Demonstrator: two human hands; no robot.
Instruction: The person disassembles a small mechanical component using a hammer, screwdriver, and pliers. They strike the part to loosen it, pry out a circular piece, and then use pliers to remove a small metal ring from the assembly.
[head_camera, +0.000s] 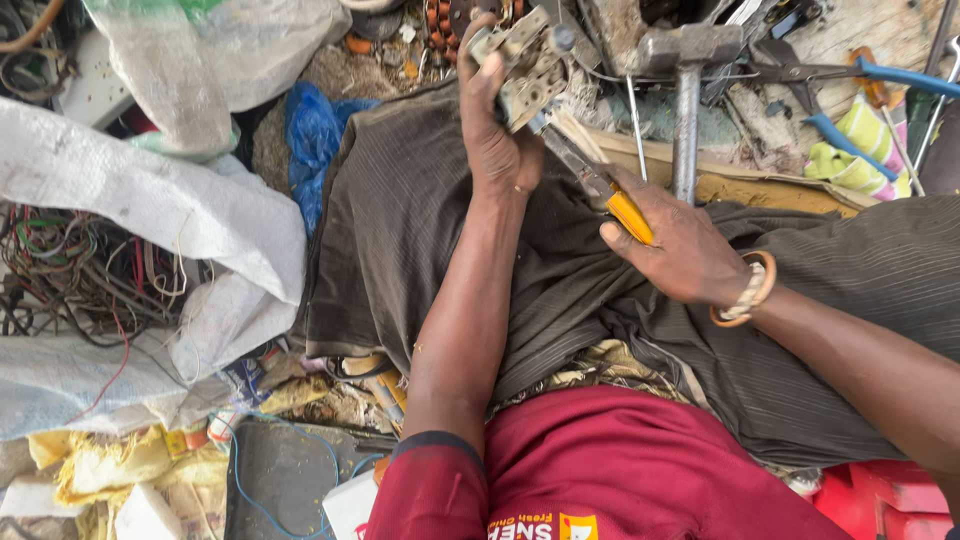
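Big white sack (150, 210) of wires sat well off to the side of the left hand (497, 140), whose fingers were wrapped tight round a metal part (522, 62). Right hand (680, 250) gripped yellow-handled pliers (598, 180), the tips biting the part just below those fingers.

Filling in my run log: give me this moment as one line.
left hand: grips grey metal electrical part | right hand: holds yellow-handled pliers, tip at part | steel hammer beyond
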